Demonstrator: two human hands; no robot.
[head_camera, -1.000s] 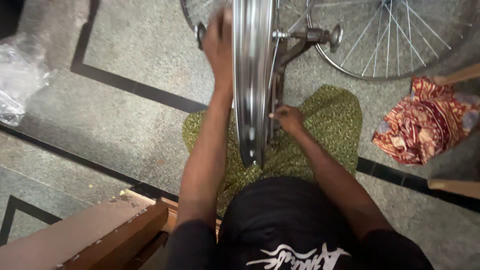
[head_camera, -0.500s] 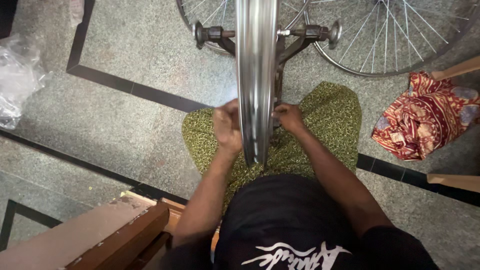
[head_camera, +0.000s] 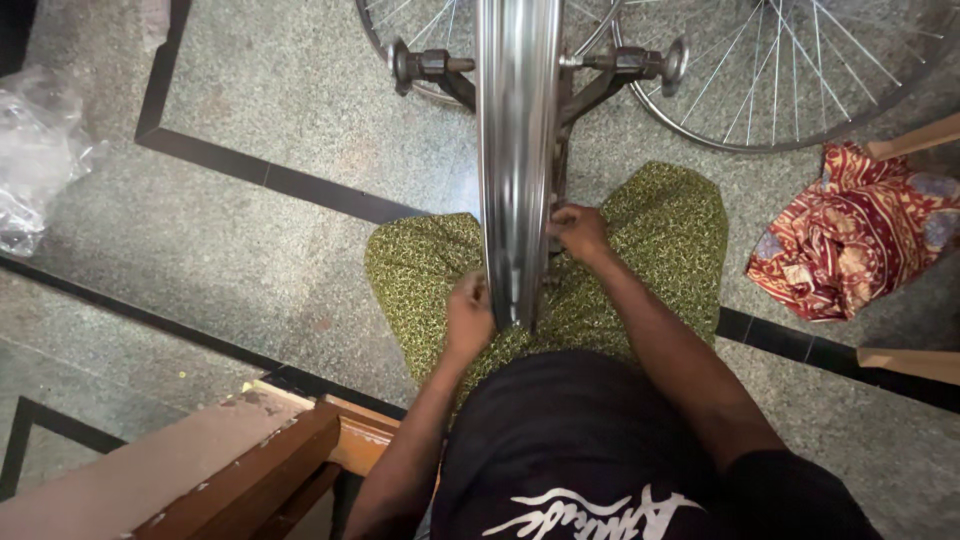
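Since the earlier frame the left hand (head_camera: 468, 318) has slid down the shiny steel wheel rim (head_camera: 516, 150) to its lower end at frame centre, fingers curled against the rim's left edge. The right hand (head_camera: 578, 232) rests higher on the rim's right side, fingers bent together; what they pinch cannot be told. A crumpled clear plastic bag (head_camera: 35, 160) lies far left; a red patterned cloth (head_camera: 850, 235) lies right.

We see a speckled stone floor (head_camera: 270, 110) with dark inlaid strips. Left of the spoked wheel (head_camera: 790, 80) lying flat on it sits crumpled clear plastic (head_camera: 35, 160); below the wheel, a red patterned cloth (head_camera: 850, 235).
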